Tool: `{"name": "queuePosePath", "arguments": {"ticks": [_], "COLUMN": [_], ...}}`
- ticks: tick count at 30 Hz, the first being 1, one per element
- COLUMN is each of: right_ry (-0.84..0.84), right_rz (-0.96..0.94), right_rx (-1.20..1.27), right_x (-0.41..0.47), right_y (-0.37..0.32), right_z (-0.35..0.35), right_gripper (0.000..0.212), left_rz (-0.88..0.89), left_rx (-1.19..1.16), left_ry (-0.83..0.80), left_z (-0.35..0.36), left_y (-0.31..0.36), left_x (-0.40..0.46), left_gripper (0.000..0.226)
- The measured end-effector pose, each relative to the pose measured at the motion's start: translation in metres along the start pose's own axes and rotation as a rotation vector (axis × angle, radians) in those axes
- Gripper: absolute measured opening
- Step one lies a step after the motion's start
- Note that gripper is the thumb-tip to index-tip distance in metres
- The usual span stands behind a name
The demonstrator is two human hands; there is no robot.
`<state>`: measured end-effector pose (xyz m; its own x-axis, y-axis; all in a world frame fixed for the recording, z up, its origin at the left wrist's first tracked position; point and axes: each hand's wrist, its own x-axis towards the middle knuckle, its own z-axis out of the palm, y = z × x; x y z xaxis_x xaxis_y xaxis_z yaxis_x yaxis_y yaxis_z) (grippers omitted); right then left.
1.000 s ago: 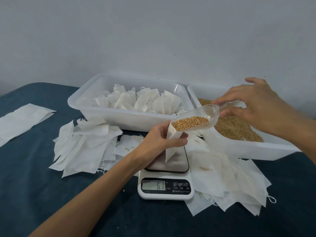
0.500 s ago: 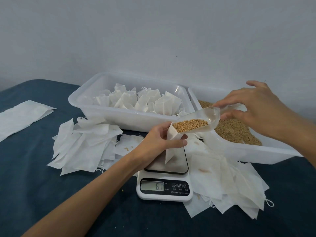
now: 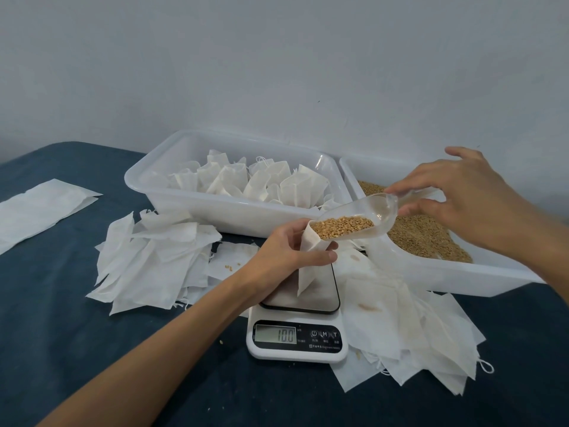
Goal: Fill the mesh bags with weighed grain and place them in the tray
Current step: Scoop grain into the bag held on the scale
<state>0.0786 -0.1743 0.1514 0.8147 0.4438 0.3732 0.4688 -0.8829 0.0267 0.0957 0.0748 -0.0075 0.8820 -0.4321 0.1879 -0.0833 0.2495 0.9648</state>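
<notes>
I read this as the filling step: grain is being tipped from the scoop [image 3: 354, 221] into a mesh bag [image 3: 309, 263] that stands on the scale [image 3: 300, 318], whose display shows 10.0. My left hand [image 3: 283, 254] grips the bag near its mouth, fingers curled round the back of the cloth and the thumb pressed across the front, so the opening is pinched wide just under the lip of the scoop. My right hand [image 3: 462, 198] holds the clear handle of the scoop between thumb and forefinger; the other fingers fan out loosely above it, apart and touching nothing that I can make out. The scoop lies nearly level, tilted a little down toward the bag, with a heap of grain at its front end touching the bag's rim. The bag's lower part rests on the weighing plate, still looking slack and mostly flat, so I judge it to be far from full. The next move, as I see it, calls for a slow tilt of the scoop while I watch the display, stopping at the wanted weight, whatever that is. After that the bag belongs in the tray [image 3: 172, 180] behind the scale, where filled bags already stand. The grain bin [image 3: 462, 274] sits to the right, just beside the tray, and empty bags [image 3: 147, 260] lie heaped on either side of the scale.
</notes>
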Motion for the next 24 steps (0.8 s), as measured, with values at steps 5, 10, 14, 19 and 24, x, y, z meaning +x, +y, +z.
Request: {"name": "queuePosePath", "arguments": {"ticks": [5,10,14,19,24], "right_ry": [0.003,0.010,0.005,0.002,0.016], "right_rz": [0.004,-0.001,-0.003,-0.005,-0.010], "right_rx": [-0.005,0.004,0.010,0.018,0.020], "right_x": [-0.0001,-0.0006,-0.0011,-0.0012,-0.0011], "right_y": [0.0003,-0.0003,0.0005,0.0016,0.0022], "right_z": [-0.0007,0.0003,0.0006,0.0022,0.0021], "right_gripper": [0.025,0.025,0.025,0.025,0.027], "left_rz": [0.003,0.002,0.003,0.004,-0.006], "left_rx": [-0.010,0.003,-0.005,-0.015,-0.012], "left_ry": [-0.005,-0.002,-0.009,-0.015,-0.013], "left_z": [0.0000,-0.0004,-0.0003,0.0015,0.0020], "left_y": [-0.0002,-0.0002,-0.0001,0.0000,0.0011], "left_x": [-0.0001,0.0001,-0.0001,-0.0008,-0.0009], "left_gripper": [0.046,0.047,0.045,0.049,0.054]}}
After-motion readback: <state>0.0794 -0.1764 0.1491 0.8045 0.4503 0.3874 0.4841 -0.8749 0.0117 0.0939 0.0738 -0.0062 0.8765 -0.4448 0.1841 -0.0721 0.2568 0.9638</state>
